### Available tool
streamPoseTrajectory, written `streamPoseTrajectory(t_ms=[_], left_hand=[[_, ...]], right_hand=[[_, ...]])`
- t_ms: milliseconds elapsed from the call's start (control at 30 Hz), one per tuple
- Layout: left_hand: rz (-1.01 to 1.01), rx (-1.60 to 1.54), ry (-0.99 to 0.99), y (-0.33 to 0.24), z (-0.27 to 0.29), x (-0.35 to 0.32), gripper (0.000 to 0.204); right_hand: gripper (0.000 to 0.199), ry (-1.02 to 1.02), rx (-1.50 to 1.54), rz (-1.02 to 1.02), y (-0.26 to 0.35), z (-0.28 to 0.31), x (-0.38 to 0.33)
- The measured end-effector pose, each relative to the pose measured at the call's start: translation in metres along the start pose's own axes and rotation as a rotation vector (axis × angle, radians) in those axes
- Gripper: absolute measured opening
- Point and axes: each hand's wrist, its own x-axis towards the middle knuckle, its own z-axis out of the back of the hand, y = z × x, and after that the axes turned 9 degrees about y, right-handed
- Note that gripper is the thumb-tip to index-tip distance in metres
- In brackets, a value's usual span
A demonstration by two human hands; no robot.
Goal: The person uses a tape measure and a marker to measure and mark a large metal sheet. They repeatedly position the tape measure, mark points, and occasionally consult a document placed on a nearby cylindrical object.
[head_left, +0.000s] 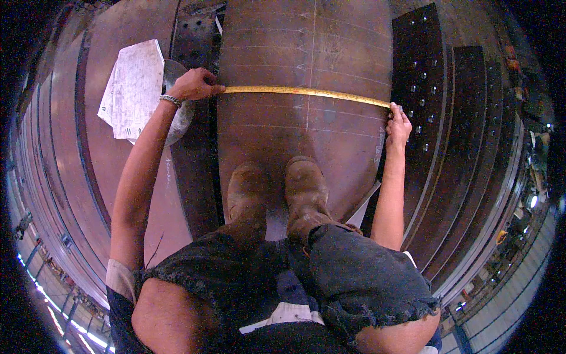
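A yellow tape measure point(306, 92) is stretched flat across a wide brown steel plate point(277, 53), from its left edge to its right edge. My left hand point(194, 84) pinches the tape's left end at the plate's left edge; a metal bracelet sits on that wrist. My right hand point(398, 125) holds the tape's right end down at the plate's right edge. Thin chalk lines run across and along the plate under the tape. I crouch on the plate, and my two worn boots point(277, 192) stand just below the tape.
A pale grey angular sheet point(134, 88) lies to the left over a round metal piece. Dark steel bars with rows of holes point(420, 76) lie to the right. More long steel plates run along both sides. A workshop floor shows at the rim.
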Motion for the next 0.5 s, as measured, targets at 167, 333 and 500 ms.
streamPoseTrajectory(t_ms=[167,333,500], left_hand=[[-0.057,-0.056,0.051,-0.002,0.004,0.000,0.057],[-0.034,-0.049,0.079,-0.007,0.006,-0.003,0.056],[-0.106,-0.109,-0.031,0.007,-0.004,0.002,0.054]], right_hand=[[0.026,-0.007,-0.035,0.012,-0.001,0.001,0.000],[0.026,-0.033,-0.107,0.024,-0.006,0.004,0.006],[0.022,-0.028,-0.058,0.040,-0.008,-0.001,0.006]])
